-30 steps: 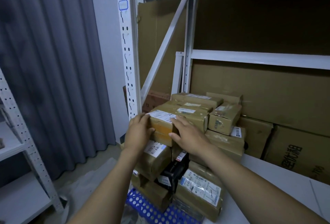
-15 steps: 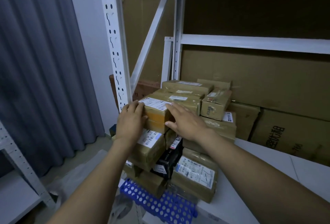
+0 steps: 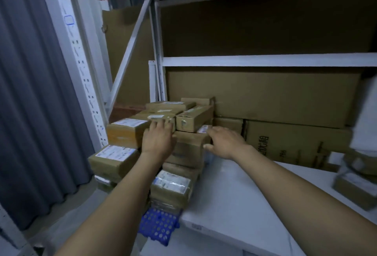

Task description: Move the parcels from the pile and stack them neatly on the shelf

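Observation:
A stack of brown taped parcels with white labels (image 3: 157,133) stands at the left end of the white shelf (image 3: 230,194). My left hand (image 3: 158,139) lies flat with straight fingers against the front of the stack, just right of an orange-taped parcel (image 3: 124,133). My right hand (image 3: 223,141) reaches to the stack's right side, fingers spread and relaxed beside a brown parcel (image 3: 189,147), holding nothing. A tilted parcel (image 3: 193,119) sits on top to the right.
A blue perforated crate (image 3: 159,225) sits under the stack's front. Large flat cartons (image 3: 285,102) lean along the shelf's back. More parcels (image 3: 355,186) and a white bag (image 3: 365,117) lie at the right. A white upright post (image 3: 77,62) and a grey curtain (image 3: 30,92) stand left.
Both hands left the orange-taped parcel and shifted right along the stack. The view has tilted up and turned right, showing more of the shelf.

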